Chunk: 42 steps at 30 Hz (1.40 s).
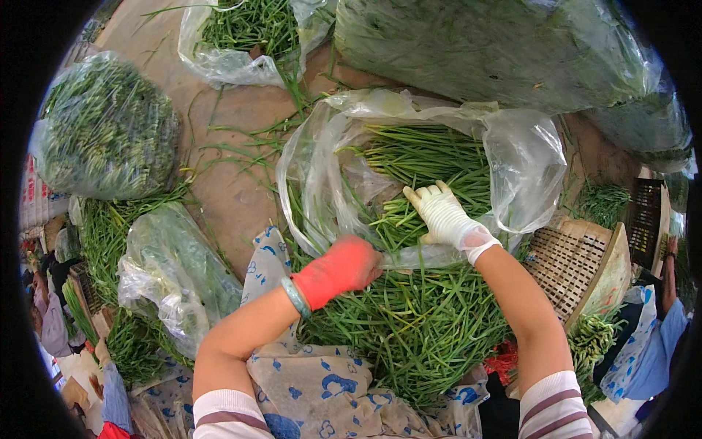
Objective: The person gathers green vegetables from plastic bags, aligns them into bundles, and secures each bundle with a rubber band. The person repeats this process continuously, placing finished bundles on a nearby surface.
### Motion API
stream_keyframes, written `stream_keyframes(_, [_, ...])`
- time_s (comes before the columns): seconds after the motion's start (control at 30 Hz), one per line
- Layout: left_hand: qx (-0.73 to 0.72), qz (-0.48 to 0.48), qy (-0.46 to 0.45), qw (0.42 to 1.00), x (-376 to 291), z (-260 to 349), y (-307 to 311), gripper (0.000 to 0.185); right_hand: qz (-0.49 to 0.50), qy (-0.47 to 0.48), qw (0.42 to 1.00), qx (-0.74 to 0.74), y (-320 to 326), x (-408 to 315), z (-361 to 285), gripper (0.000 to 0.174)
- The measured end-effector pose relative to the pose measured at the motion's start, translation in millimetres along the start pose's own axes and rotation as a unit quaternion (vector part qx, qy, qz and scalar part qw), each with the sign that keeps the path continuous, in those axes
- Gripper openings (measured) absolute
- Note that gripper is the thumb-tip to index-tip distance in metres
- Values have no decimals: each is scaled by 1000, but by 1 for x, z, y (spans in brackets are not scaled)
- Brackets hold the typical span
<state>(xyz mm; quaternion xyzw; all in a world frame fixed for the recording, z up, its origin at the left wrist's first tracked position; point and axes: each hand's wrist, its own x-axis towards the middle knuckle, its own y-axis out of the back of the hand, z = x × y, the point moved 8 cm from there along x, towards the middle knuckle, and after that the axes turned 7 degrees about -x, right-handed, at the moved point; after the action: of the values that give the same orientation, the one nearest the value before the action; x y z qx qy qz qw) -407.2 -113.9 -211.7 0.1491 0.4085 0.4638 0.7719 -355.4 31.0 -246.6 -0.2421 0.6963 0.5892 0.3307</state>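
My left hand [343,273], in a red glove with a bangle at the wrist, is curled at the near rim of an open clear plastic bag [524,164]; blur hides whether it grips the film. Inside the bag lie long green leafy stalks [428,151] in rows. My right hand [439,214], in a whitish glove, rests with its fingers spread on the stalk ends in the bag. Between my forearms a loose heap of the same green stalks [411,329] lies over a patterned plastic apron [323,378].
A filled bag [109,126] stands at the left, a crumpled bag [175,274] below it. Another open bag [247,27] and a large filled bag [493,49] lie beyond. A plastic basket [570,263] tilts at the right. Other people's arms show at both edges.
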Motion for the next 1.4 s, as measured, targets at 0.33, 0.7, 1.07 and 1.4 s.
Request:
stream_keyframes(0.33, [-212, 16, -55, 976, 21, -19, -8, 41, 86, -37, 993, -67, -27, 8, -22, 110])
stream_keyframes(0.7, [-125, -151, -73, 978, 16, 6, -25, 57, 71, -64, 993, -73, -43, 11, -23, 118])
stream_keyframes(1.07, [-252, -112, -39, 961, 28, -11, -4, 52, 116, -155, 981, -21, -45, 15, -20, 101])
stream_keyframes(1.4, [-525, 236, 60, 815, 70, -87, 73, 59, 325, -58, 569, 753, 12, -124, 85, 71])
